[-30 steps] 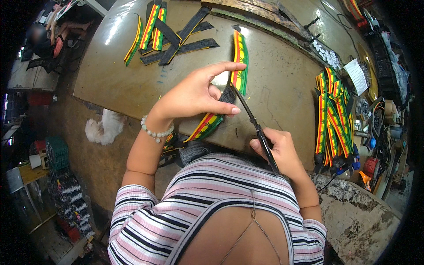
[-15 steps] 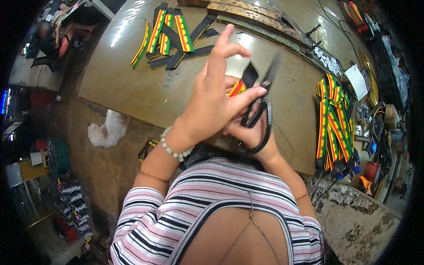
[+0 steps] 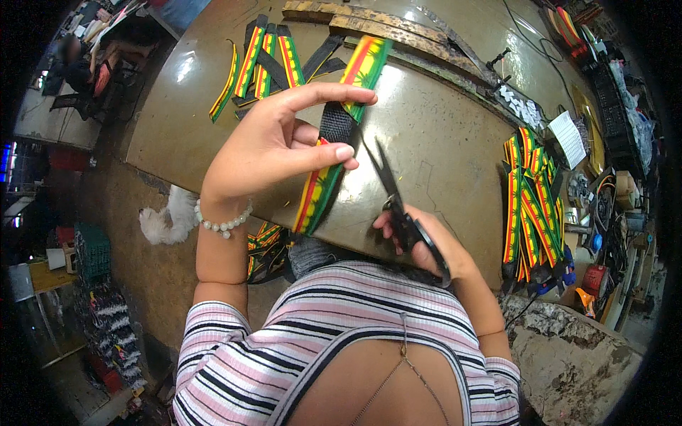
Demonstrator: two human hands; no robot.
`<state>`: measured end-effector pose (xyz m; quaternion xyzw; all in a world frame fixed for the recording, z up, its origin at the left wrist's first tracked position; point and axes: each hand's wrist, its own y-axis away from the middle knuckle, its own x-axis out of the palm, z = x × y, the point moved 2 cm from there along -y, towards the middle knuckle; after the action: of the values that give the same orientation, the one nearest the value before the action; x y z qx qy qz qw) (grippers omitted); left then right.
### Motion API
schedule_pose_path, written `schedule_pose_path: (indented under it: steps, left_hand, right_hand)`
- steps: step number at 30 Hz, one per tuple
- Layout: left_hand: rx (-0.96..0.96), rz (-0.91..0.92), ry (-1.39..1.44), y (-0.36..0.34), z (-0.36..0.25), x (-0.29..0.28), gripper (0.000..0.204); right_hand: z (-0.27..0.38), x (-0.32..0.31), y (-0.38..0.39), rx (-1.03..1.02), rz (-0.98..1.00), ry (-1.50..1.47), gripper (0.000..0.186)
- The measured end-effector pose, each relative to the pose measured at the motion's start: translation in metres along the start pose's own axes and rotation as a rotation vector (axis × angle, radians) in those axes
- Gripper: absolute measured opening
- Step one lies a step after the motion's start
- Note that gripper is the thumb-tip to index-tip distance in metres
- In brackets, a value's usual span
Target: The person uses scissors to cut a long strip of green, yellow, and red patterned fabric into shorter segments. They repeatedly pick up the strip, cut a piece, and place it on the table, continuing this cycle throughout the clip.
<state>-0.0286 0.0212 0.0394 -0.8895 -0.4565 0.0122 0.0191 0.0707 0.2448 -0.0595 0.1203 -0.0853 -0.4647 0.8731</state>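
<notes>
My left hand (image 3: pixel 277 142) grips a long strap (image 3: pixel 362 67) between fingers and thumb, with red, yellow and green leaf-printed band above and below a black woven section (image 3: pixel 335 122). The strap stands up across the worktable (image 3: pixel 433 113), its lower end near the front edge. My right hand (image 3: pixel 433 248) holds black scissors (image 3: pixel 401 220) by the handles, blades pointing up beside the strap, to the right of my left hand; I cannot tell whether they touch it. Several printed and black straps (image 3: pixel 288 57) lie at the back left. A thicker pile (image 3: pixel 533 206) lies at the right.
Wooden bars (image 3: pixel 383 21) run along the back. A white paper (image 3: pixel 567 140), tools and cables (image 3: pixel 597 234) crowd the right. A white furry dog (image 3: pixel 167 216) is on the floor beside the table. Another person (image 3: pixel 78 67) sits at upper left.
Since half a second ago my left hand has moved left and the strap now stands out lengthwise from it. The scissors have moved down and back from the bunched position among my fingers.
</notes>
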Motion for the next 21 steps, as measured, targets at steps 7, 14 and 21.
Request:
schedule_pose_path:
  steps: [7, 14, 21]
  left_hand:
    - [-0.133, 0.076, 0.066, -0.006, 0.016, 0.008, 0.071]
    - [-0.173, 0.01, 0.137, -0.005, 0.025, 0.015, 0.07]
    - [-0.172, 0.049, 0.12, -0.001, 0.025, 0.014, 0.069]
  right_hand:
    - [0.039, -0.006, 0.007, -0.141, -0.155, 0.376, 0.063]
    - [0.06, 0.009, 0.016, 0.012, -0.444, 0.7, 0.071]
    - [0.061, -0.003, 0.023, -0.054, -0.396, 0.616, 0.062]
